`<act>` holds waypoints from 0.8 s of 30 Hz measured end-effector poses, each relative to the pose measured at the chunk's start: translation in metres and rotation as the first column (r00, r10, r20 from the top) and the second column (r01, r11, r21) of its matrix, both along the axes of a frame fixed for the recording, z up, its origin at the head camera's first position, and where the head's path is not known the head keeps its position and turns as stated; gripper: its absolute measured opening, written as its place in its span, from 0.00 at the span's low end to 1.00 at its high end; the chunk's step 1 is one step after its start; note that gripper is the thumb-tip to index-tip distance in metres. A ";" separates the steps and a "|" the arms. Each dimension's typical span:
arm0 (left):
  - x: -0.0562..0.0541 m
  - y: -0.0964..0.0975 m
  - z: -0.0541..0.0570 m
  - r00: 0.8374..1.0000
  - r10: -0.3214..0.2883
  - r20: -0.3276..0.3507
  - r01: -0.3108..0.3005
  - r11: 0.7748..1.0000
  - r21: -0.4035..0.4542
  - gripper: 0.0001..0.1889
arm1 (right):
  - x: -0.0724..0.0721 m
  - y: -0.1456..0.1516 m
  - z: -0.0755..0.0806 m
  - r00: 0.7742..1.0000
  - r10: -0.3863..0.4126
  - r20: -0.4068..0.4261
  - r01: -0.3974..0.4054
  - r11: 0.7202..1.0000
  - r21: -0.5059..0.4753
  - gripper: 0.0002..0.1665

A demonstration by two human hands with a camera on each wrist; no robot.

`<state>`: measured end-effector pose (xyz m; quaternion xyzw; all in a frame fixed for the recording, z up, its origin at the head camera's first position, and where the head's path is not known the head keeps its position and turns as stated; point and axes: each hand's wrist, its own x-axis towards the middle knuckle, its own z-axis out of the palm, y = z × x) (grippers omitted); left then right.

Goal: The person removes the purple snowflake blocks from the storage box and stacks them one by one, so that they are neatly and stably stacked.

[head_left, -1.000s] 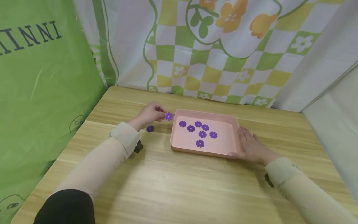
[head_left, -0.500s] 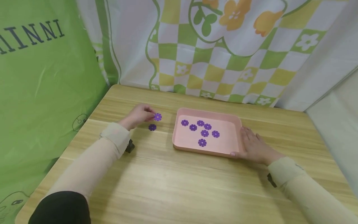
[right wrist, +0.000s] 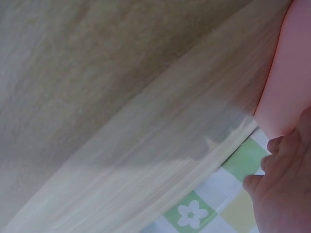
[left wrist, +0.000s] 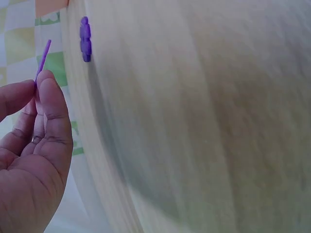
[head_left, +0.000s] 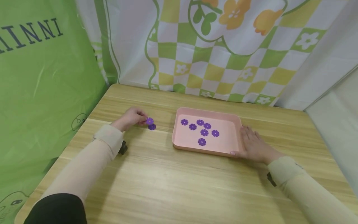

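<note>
Between thumb and fingertips, my left hand pinches a purple notched snowflake disc, seen edge-on in the left wrist view as a thin disc. A second purple disc lies on the table, partly overlapped by the held one in the head view. To the right stands a shallow pink tray with several purple discs scattered flat inside. Against the tray's right side rests my right hand, fingers extended along the wall and thumb at the front corner.
The wooden table carries the tray and discs. Behind it hangs a checkered flowered curtain, and a green cloth runs along the left edge. White fabric borders the right side.
My left hand has moved left, away from the tray, carrying the disc to just above the one on the table. My right hand has stayed at the tray's side.
</note>
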<state>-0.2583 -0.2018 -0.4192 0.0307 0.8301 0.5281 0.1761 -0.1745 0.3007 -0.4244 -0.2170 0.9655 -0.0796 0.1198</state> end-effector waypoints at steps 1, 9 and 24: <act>0.000 -0.001 -0.001 1.000 0.000 0.005 0.000 1.000 -0.002 0.08 | 0.000 0.000 0.000 1.000 -0.002 0.003 0.002 1.000 0.002 0.72; 0.001 -0.004 -0.007 0.999 -0.022 0.024 0.022 1.000 0.000 0.08 | 0.001 -0.002 0.001 1.000 0.004 -0.010 -0.004 1.000 0.017 0.73; 0.001 -0.002 -0.008 0.998 -0.012 0.067 0.012 1.000 -0.004 0.11 | 0.001 -0.001 0.000 1.000 -0.007 -0.006 0.007 1.000 0.011 0.73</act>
